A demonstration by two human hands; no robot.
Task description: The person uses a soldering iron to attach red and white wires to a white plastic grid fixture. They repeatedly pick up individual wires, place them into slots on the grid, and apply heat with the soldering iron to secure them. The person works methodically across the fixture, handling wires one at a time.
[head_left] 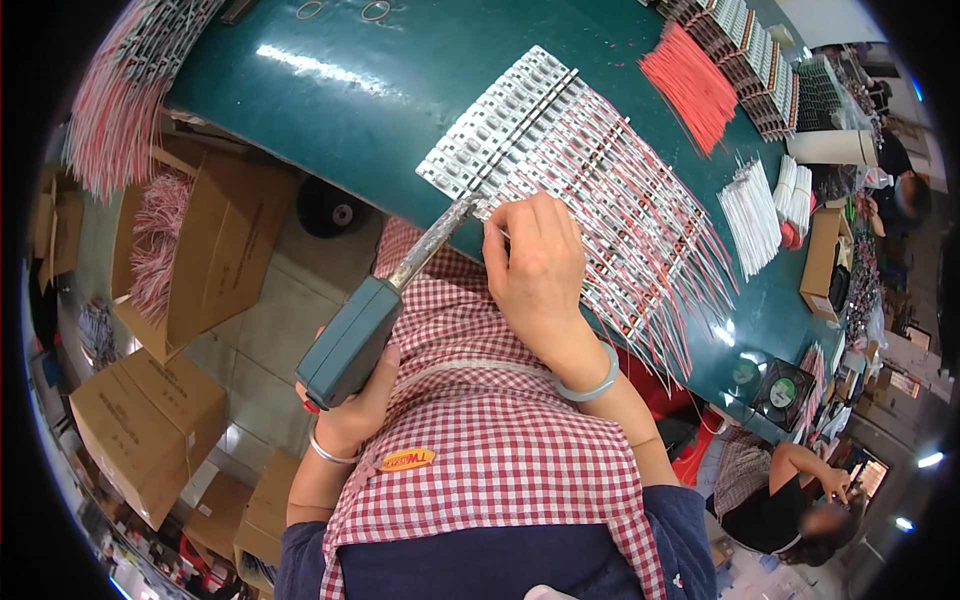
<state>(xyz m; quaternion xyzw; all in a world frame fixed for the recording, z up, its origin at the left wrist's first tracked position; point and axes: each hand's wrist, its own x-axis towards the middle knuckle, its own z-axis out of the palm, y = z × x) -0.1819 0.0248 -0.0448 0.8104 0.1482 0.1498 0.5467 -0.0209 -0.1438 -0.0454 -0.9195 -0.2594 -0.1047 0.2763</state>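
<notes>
My left hand (368, 398) is wrapped round the grip of a dark green soldering gun (352, 338). Its long metal barrel slants up to the near edge of a panel of small white circuit boards (532, 105). Rows of red and white wires (655, 235) run off the boards toward the right and hang over the table's edge. Beside the tip, my right hand (540, 265) is closed in a pinch at the boards' near edge. What its fingertips hold is hidden. A pale bangle circles the right wrist.
Red wires (690, 85) and white wires (750, 215) lie in bundles on the green table (330, 100). Stacked boards (735, 50) stand at the far right, a small fan (783, 393) nearer. Cardboard boxes (150, 430) fill the left floor. A co-worker (775, 495) sits at right.
</notes>
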